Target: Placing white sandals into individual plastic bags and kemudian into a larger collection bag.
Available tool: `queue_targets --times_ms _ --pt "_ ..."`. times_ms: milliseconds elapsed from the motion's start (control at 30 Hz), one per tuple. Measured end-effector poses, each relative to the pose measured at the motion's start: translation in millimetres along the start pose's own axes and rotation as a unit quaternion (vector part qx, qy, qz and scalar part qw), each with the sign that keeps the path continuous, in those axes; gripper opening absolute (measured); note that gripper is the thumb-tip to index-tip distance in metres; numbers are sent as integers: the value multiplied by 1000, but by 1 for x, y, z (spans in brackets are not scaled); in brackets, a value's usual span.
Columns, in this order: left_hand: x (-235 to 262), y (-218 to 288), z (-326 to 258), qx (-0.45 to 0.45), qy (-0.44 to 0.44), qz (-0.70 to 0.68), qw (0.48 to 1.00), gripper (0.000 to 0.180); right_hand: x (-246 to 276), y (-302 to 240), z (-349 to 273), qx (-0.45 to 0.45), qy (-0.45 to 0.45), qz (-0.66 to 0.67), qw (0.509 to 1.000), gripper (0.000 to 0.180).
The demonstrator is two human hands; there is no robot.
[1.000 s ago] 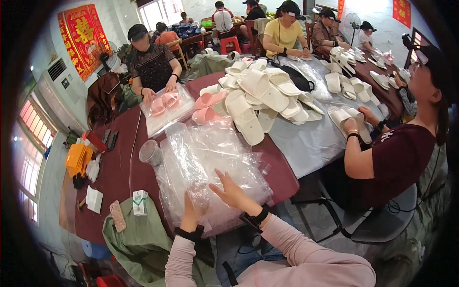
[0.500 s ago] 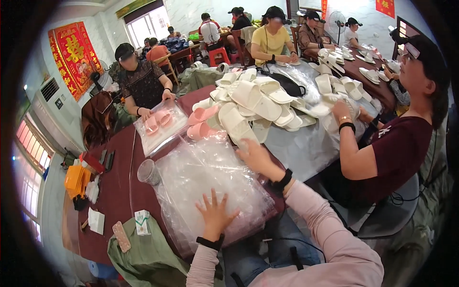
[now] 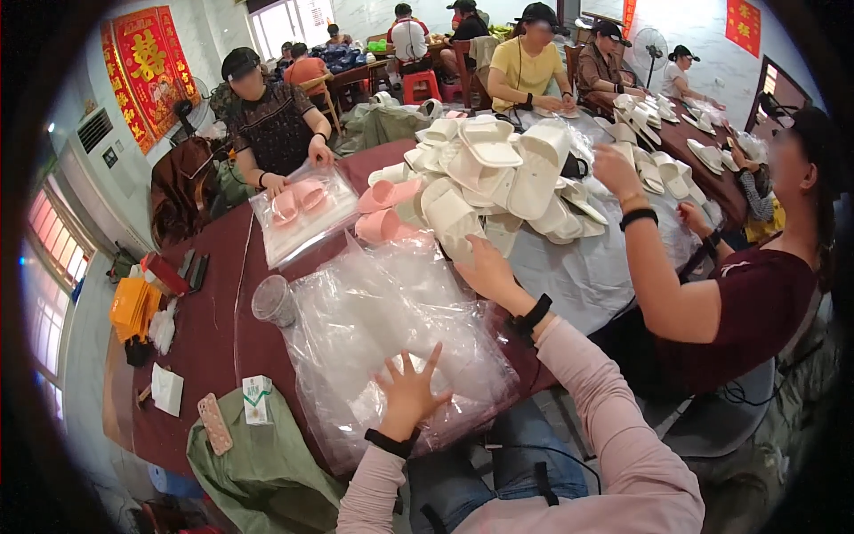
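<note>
My left hand (image 3: 412, 389) lies flat with fingers spread on a stack of clear plastic bags (image 3: 356, 311) at the table's near edge. Nothing is held in it. Past the stack's far right corner, my right hand (image 3: 487, 269) is closed on the near end of a cream-white slipper (image 3: 447, 214), its fingertips partly hidden. That slipper leans at the front of a heap of similar white slippers (image 3: 538, 169). Just left of it are pink slippers (image 3: 382, 224), beside the far edge of the bags.
A clear plastic cup (image 3: 272, 300) stands left of the bags. A small carton (image 3: 257, 400), a phone (image 3: 214, 424) and green cloth (image 3: 267, 454) lie nearer. Across the table a person (image 3: 276, 125) handles bagged pink slippers; another person (image 3: 712, 276) reaches in close on my right.
My right hand has come onto the near end of the white slipper. My left hand stays spread on the bags. The person on the right has raised a hand beside the heap.
</note>
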State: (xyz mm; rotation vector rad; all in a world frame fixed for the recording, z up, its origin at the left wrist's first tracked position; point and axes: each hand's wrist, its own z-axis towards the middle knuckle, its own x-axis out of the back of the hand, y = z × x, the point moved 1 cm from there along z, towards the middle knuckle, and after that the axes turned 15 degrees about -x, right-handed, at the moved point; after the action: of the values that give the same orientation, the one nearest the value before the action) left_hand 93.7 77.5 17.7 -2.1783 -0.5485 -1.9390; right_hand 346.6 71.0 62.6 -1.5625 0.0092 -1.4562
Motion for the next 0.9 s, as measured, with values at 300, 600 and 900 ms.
queue_targets --times_ms 300,600,900 --pt "6 2 4 13 -67 -21 997 84 24 31 56 -34 172 9 984 52" --pt "4 1 7 15 -75 -41 996 85 20 78 71 -283 182 275 900 49" --pt "10 3 8 19 -58 -58 996 80 12 72 89 -271 137 509 805 47"
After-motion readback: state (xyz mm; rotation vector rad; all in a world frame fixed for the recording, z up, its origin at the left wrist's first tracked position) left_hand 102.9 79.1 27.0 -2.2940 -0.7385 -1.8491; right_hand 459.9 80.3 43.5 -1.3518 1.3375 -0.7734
